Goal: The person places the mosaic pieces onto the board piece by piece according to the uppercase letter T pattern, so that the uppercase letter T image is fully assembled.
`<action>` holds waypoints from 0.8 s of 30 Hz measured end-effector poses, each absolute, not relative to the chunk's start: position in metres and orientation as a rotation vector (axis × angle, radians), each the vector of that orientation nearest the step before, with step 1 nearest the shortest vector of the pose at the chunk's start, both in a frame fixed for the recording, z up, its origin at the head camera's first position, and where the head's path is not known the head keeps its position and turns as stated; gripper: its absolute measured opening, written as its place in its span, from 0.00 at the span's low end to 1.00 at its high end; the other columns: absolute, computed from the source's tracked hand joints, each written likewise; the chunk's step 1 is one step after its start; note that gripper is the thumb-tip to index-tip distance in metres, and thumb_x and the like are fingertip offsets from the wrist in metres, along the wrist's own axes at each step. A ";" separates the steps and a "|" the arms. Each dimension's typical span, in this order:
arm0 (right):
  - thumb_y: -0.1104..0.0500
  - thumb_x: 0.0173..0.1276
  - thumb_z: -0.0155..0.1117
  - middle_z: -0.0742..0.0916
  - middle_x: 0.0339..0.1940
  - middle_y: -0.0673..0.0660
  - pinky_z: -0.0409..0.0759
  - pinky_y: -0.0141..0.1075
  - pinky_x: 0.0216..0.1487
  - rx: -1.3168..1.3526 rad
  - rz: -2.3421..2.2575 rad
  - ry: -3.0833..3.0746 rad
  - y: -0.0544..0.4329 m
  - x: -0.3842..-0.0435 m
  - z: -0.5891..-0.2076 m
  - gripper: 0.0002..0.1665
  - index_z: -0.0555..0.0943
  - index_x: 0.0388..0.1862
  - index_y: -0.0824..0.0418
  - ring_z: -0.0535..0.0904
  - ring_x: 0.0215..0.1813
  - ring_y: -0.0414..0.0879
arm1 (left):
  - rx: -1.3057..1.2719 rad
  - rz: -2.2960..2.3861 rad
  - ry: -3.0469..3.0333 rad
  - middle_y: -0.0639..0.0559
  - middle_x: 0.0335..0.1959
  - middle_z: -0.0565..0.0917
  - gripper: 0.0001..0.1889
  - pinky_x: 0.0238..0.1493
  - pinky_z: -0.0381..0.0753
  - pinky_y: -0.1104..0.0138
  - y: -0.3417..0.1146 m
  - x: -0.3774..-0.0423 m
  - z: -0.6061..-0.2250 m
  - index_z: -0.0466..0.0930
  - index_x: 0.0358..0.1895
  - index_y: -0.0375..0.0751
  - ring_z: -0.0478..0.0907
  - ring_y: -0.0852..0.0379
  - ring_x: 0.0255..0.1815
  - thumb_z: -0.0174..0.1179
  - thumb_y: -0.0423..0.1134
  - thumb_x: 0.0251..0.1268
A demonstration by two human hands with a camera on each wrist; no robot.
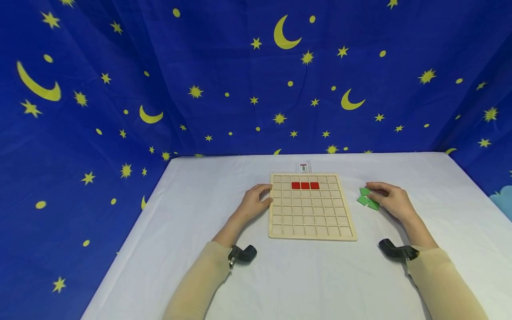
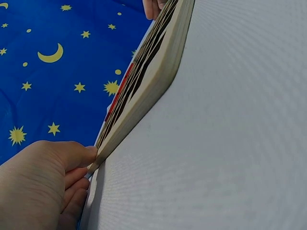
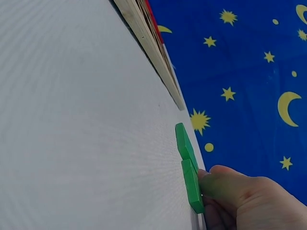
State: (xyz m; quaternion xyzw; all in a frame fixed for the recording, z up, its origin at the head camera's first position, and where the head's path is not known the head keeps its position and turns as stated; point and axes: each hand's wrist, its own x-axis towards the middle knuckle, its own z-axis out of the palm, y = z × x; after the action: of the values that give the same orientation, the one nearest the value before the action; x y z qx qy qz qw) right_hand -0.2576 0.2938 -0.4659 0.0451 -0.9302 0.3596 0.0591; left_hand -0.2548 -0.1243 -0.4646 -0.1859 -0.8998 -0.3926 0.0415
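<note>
The left hand (image 1: 252, 204), thumb and fingers apart, touches the left edge of the board (image 1: 308, 211). Three red tiles (image 1: 305, 186) sit in its second-farthest row. Right of the board, green tiles (image 1: 363, 200) lie at the right hand (image 1: 393, 203); whether it pinches one, I cannot tell.

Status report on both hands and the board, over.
Left hand touching wooden board. Right hand at green tiles. Three red tiles set in board. No obstruction visible.

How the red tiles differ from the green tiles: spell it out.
The red tiles sit in the wooden board; the green tiles lie on the white cloth. The red tiles form a straight row; the green tiles cluster loosely at the right hand. Both are flat.
</note>
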 end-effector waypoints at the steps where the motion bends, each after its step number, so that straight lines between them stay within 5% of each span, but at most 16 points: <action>1: 0.59 0.67 0.62 0.79 0.56 0.67 0.69 0.57 0.58 0.139 1.081 -2.813 0.294 -0.257 -0.466 0.21 0.77 0.57 0.67 0.71 0.59 0.64 | -0.566 -1.197 -2.757 0.42 0.59 0.75 0.23 0.65 0.65 0.62 -0.124 -0.255 -0.465 0.73 0.61 0.34 0.70 0.49 0.62 0.62 0.34 0.61; 9: 0.54 0.67 0.62 0.80 0.55 0.65 0.74 0.53 0.54 0.092 1.143 -2.749 0.294 -0.255 -0.463 0.24 0.76 0.58 0.66 0.75 0.55 0.60 | -0.565 -1.200 -2.753 0.42 0.58 0.75 0.23 0.65 0.66 0.61 -0.124 -0.255 -0.464 0.73 0.60 0.34 0.70 0.48 0.61 0.62 0.34 0.61; 24: 0.45 0.66 0.62 0.79 0.59 0.64 0.74 0.23 0.50 0.052 1.279 -2.678 0.292 -0.254 -0.427 0.32 0.75 0.61 0.65 0.73 0.60 0.56 | -0.580 -1.201 -2.744 0.41 0.58 0.76 0.24 0.65 0.66 0.61 -0.125 -0.256 -0.465 0.73 0.60 0.33 0.71 0.48 0.60 0.62 0.34 0.60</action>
State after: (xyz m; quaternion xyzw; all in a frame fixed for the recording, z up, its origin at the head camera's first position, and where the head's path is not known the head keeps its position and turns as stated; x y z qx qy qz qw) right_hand -0.2544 0.2916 -0.4270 0.0175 -0.8988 0.4294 0.0868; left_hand -0.2557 -0.1246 -0.4652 -0.1900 -0.8984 -0.3933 0.0452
